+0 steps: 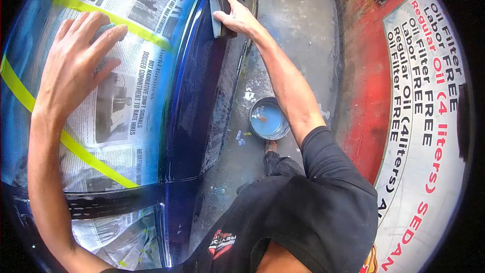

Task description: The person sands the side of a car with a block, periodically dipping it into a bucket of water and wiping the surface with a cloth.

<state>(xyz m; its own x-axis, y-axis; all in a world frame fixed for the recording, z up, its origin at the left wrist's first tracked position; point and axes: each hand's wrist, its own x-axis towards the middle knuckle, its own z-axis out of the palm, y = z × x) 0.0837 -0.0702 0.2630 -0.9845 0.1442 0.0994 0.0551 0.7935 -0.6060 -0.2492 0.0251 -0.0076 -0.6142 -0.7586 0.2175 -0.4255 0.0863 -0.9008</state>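
Note:
My right hand (237,17) grips what looks like a sanding block (216,14), dark with a pale grey face, against the dark blue car body (199,86). The thumb and a finger lie along its near side, and the other fingers are partly hidden. My left hand (81,58) is raised over the newspaper (118,96) that covers the car's glass. Its fingers are bent around something pale blue, mostly hidden, which I cannot make out. Whether that hand touches the paper is not clear.
Yellow-green tape (91,156) crosses the newspaper. A bucket (269,118) of cloudy bluish water stands on the stained concrete floor (298,15) by my foot (271,145). Along the right runs a red wall (361,96) with a white lettered sign (419,172).

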